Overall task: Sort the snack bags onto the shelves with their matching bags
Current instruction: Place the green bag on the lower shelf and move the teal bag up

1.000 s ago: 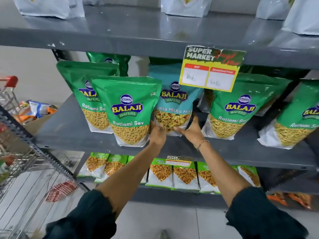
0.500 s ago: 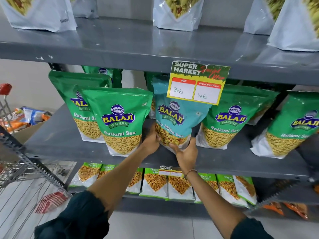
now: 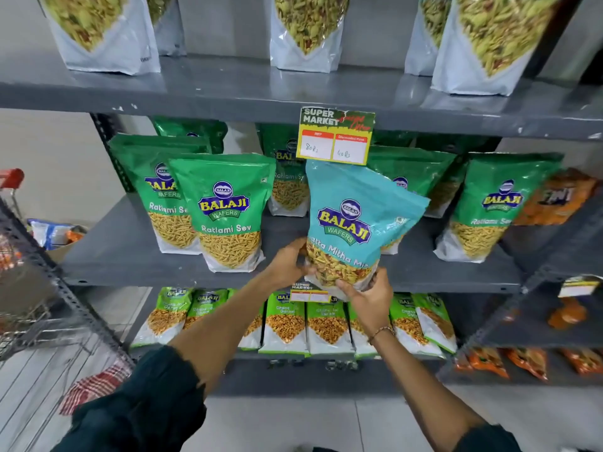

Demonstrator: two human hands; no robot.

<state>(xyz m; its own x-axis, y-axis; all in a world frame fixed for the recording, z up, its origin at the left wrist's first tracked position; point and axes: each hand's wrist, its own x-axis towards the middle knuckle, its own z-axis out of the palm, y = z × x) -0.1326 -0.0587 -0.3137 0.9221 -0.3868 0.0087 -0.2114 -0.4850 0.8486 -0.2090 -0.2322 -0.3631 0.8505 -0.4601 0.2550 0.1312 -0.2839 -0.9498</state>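
A teal Balaji Khatta Mitha Mix bag (image 3: 355,220) is tilted to the right and held in front of the middle shelf (image 3: 130,252), off its surface. My left hand (image 3: 288,264) grips its lower left corner. My right hand (image 3: 370,296) holds its bottom from below and the right. Green Ratlami Sev bags (image 3: 228,210) stand on the middle shelf to the left, behind and to the right (image 3: 496,203). White-bottomed mix bags (image 3: 306,31) stand on the top shelf (image 3: 228,89).
A price tag (image 3: 336,135) hangs from the top shelf's front edge, just above the teal bag. Small green Chana Garam packs (image 3: 326,321) fill the lower shelf. Orange packs (image 3: 554,197) lie on a side rack at right. A wire cart (image 3: 36,288) stands at left.
Both hands have pulled the teal bag forward and to the right, out from between the green bags and off the middle shelf. The camera has tilted up, which shows more of the top shelf.
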